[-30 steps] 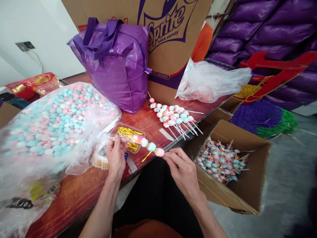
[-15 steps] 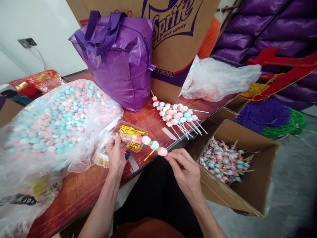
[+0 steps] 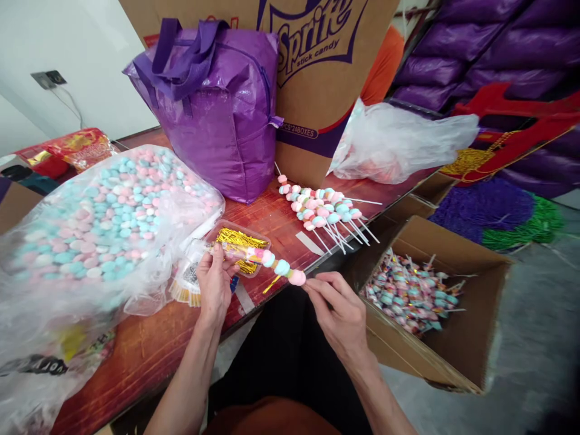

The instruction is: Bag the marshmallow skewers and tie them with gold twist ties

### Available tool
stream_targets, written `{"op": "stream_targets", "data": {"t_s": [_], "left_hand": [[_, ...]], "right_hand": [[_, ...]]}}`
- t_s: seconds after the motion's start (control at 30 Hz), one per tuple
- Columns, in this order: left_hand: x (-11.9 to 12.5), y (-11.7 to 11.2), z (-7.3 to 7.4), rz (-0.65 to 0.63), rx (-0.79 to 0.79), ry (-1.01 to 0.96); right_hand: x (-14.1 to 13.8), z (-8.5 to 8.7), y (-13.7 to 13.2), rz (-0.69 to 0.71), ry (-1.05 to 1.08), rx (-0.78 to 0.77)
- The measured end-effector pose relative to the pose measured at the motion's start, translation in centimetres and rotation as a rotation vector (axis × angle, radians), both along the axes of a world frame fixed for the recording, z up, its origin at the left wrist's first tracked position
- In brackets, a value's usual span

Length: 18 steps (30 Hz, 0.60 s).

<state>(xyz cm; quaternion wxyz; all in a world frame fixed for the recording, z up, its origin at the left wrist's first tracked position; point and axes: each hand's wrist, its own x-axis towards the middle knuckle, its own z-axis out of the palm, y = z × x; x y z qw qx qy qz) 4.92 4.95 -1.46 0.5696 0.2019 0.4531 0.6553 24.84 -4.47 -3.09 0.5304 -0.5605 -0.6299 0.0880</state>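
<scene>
Pinched in my right hand [image 3: 339,311] is the stick of a candy skewer [image 3: 283,267] threaded with pink, blue and pale green pieces. My left hand [image 3: 215,278] is closed on a clear printed wrapper [image 3: 240,252], and the skewer's far end lies inside it. Beneath the wrapper stands a clear plastic tray [image 3: 267,244] of gold twist ties [image 3: 231,237], with one loose tie [image 3: 272,284] in front. A stack of printed wrappers [image 3: 185,284] lies beside my left hand. Several unwrapped candy skewers [image 3: 321,208] are piled farther back on the table.
A large clear bag of pink and blue candies [image 3: 104,211] covers the table's left side. A purple bag [image 3: 222,115] and a printed carton [image 3: 312,103] stand behind. To the right below, an open cardboard box [image 3: 475,314] holds wrapped skewers [image 3: 408,296]. A white plastic bag [image 3: 399,142] lies back right.
The wrapper reaches slightly farther over the skewer's far end. Both hands have hardly moved, and the rest of the table looks the same.
</scene>
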Motion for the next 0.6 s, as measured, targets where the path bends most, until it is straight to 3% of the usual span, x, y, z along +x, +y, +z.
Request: {"op": "stream_targets", "data": {"t_s": [0.2,0.4,0.6], "left_hand": [[0.0,0.0,-0.2,-0.116,0.037,0.091],[1.1,-0.9,-0.7,-0.114,0.127,0.186],[1.7,-1.3,0.1,-0.180,0.052,0.079]], "right_hand": [[0.6,0.3,0.3,0.144,0.049,-0.137],[-0.7,0.0,0.5,0.136,0.158,-0.172],[-1.5,-0.1,0.2,0.047,0.015,-0.113]]}}
